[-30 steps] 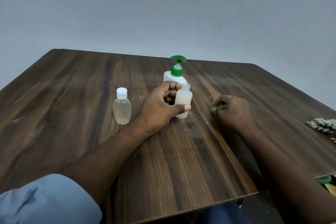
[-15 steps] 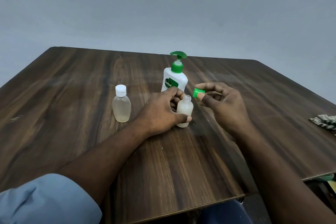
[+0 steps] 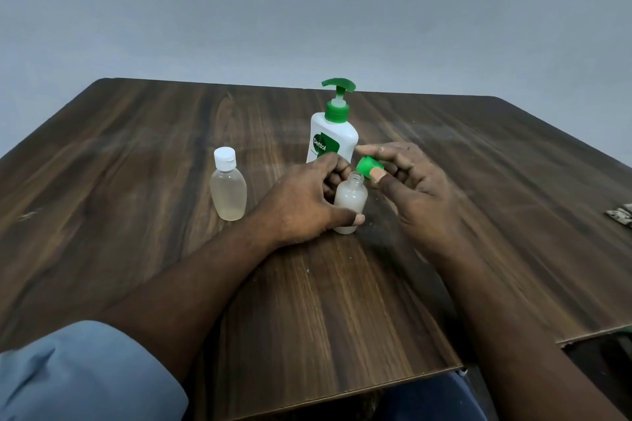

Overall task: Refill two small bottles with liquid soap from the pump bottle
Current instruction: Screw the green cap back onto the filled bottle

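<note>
Your left hand (image 3: pixel 301 202) grips the small uncapped bottle (image 3: pixel 350 200). The fingers curl round its far side and the thumb presses across its lower front. The bottle stands upright on the table (image 3: pixel 136 164), its long axis vertical and its threaded mouth pointing straight up. It is frosted, translucent plastic, round-shouldered with a short neck, and looks milky white inside.

Your right hand (image 3: pixel 417 188) pinches the green cap (image 3: pixel 367 166) between thumb and fingertips, with the other fingers loosely spread. The cap is smooth, glossy plastic, a short cylinder held tilted. It sits just beside the bottle's mouth at about 1 o'clock, not on it.

At 12 o'clock from the held bottle, close behind your fingers, stands the pump bottle (image 3: pixel 333 140). It is smooth, opaque white plastic with sloping shoulders, a green-and-white label, a ribbed green collar and a curved green pump head. It is upright, but you cannot tell from here which way the spout points.

At 9 o'clock, apart from your left hand, stands the second small bottle (image 3: pixel 228 191). It is clear, flattened and oval, closed with a ribbed white cap, and holds pale yellowish liquid. It is upright too.

The table is dark wood-grain laminate with a matt, streaked surface and rounded far corners. A patterned cloth (image 3: pixel 620 217) lies at its edge near 3 o'clock. A light blue sleeve (image 3: pixel 78 376) covers your left upper arm at 7 o'clock.
</note>
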